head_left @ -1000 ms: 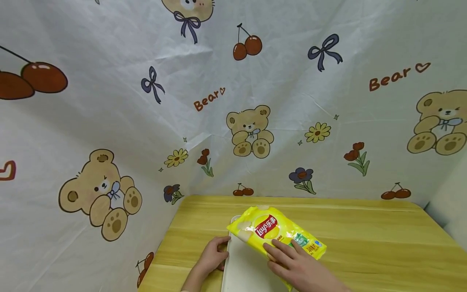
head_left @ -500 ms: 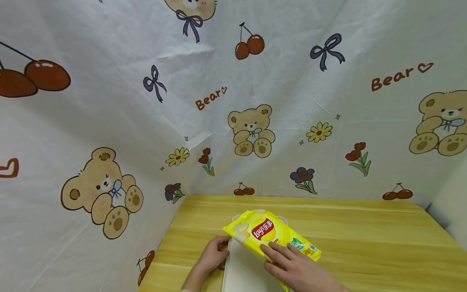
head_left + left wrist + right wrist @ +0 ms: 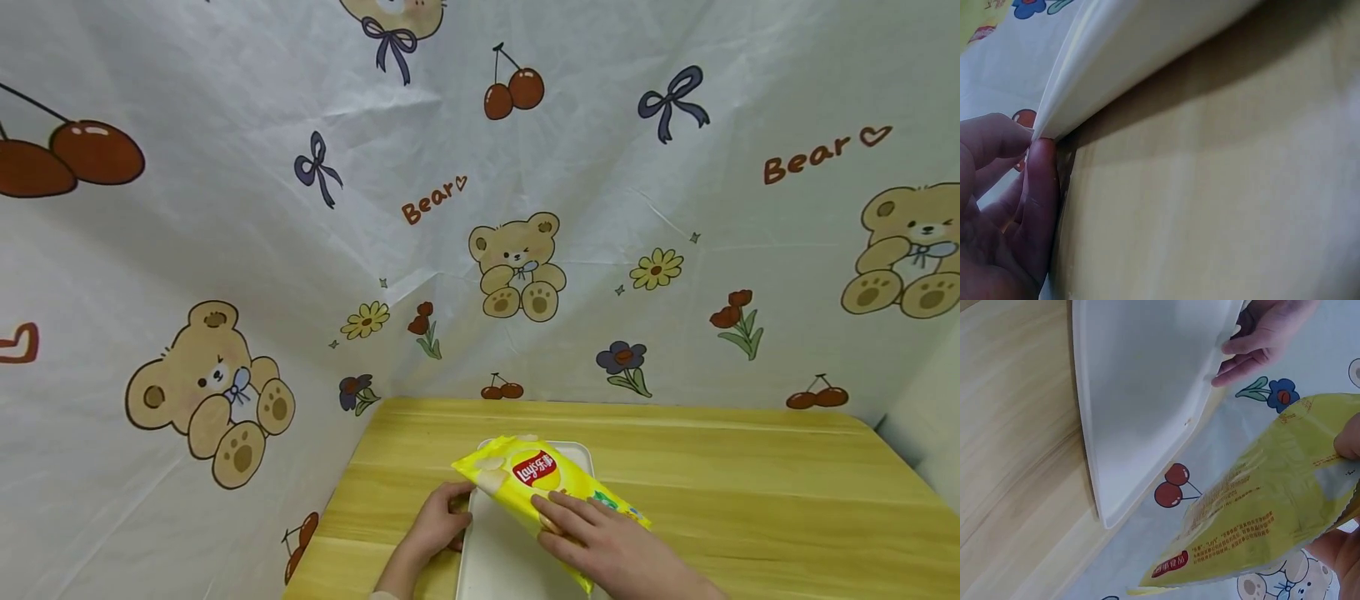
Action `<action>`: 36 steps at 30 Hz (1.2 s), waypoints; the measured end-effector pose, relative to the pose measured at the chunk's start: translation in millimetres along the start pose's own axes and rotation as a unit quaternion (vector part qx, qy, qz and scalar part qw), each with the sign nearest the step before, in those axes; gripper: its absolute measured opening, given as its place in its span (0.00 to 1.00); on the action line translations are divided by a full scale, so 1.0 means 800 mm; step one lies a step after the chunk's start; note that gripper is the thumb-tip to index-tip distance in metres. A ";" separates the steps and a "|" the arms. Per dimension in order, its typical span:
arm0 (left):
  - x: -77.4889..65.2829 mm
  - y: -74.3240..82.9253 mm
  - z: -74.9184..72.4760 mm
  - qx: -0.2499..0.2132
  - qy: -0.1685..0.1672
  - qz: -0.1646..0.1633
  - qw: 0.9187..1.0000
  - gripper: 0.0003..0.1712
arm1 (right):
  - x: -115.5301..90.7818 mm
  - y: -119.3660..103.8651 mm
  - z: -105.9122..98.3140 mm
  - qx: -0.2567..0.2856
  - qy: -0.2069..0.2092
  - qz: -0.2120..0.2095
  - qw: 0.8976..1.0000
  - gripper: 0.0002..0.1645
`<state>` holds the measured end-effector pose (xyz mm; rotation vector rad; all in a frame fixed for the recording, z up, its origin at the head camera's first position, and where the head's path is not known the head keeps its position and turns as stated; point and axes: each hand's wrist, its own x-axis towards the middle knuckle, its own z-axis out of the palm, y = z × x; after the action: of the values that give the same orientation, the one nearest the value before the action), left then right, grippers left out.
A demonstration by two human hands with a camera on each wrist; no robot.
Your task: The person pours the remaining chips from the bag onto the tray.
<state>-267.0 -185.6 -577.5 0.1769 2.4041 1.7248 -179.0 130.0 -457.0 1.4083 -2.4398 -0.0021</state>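
Observation:
A yellow Lay's bag of chips (image 3: 517, 487) slants over a white tray (image 3: 491, 554) in the head view. My right hand (image 3: 600, 542) holds it, fingers across the printed front; the right wrist view shows the thumb (image 3: 1349, 439) on the back of the bag (image 3: 1254, 506). At the tray's left side, my left hand (image 3: 433, 521) grips the rim. From the left wrist, the left hand (image 3: 1004, 187) pinches the edge of the tray (image 3: 1110, 62) between thumb and finger, and that edge is raised off the wood. The bag hides part of the tray.
The wooden table (image 3: 750, 492) extends right and behind the tray. A white cloth (image 3: 570, 167) printed with bears, cherries and flowers hangs along the table's back and left. In the right wrist view, a small dark mark (image 3: 1187, 422) shows inside the tray.
My right hand has shifted the bag of chips slightly left and nearer, uncovering the tray's far right corner. My left hand stays at the tray's rim.

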 end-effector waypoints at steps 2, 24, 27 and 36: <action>0.000 0.000 0.000 0.001 0.000 0.003 1.000 0.30 | 0.002 0.002 0.000 -0.005 0.019 -0.008 1.000 0.35; 0.000 0.002 -0.001 0.007 -0.003 0.004 1.000 0.31 | 0.018 0.012 -0.010 0.100 0.117 0.114 0.981 0.53; -0.001 0.002 -0.001 0.005 -0.003 0.003 1.000 0.32 | 0.019 0.012 -0.010 0.120 0.116 0.136 0.977 0.48; -0.001 0.003 -0.001 -0.001 -0.004 -0.002 1.000 0.32 | 0.020 0.018 -0.013 0.167 0.112 0.171 0.965 0.36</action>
<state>-266.2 -185.4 -574.8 0.1775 2.3949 1.7223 -195.6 125.3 -440.6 1.0148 -2.5329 0.6399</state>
